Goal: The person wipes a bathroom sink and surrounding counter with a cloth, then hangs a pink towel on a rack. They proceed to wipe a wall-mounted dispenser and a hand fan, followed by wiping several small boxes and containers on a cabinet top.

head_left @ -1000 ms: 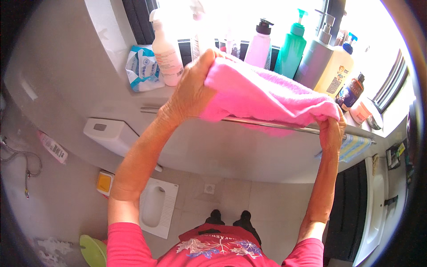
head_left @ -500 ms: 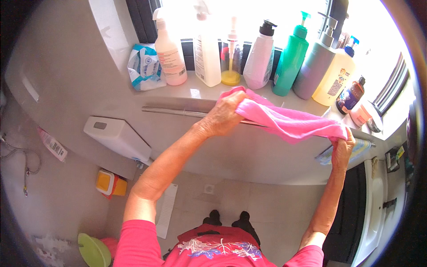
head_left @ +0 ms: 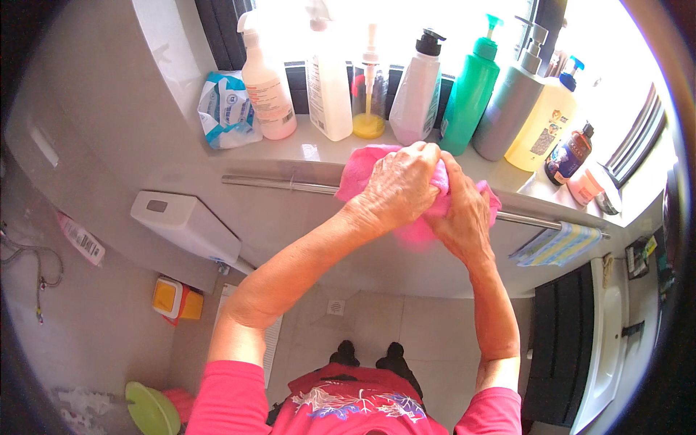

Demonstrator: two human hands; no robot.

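Observation:
A pink cloth (head_left: 359,172) is bunched between my two hands, just in front of the window sill and over the metal towel rail (head_left: 283,183). My left hand (head_left: 406,185) is closed on it, knuckles up. Close beside it, my right hand (head_left: 464,217) grips the cloth too, the thumb side nearly touching the left fingers. Folds of the cloth stick out left of my left hand, right of my right hand and below both. Most fingertips are hidden in the fabric.
On the sill stand several bottles, among them a green pump bottle (head_left: 470,98) and a grey one (head_left: 507,109); a wipes packet (head_left: 226,116) lies at the left. A striped towel (head_left: 558,245) hangs on the rail. White cistern (head_left: 185,225) at left, washbasin (head_left: 609,348) at right.
My right hand has moved left to meet my left hand. The cloth, stretched out between them before, is now gathered up. My left hand has shifted slightly right.

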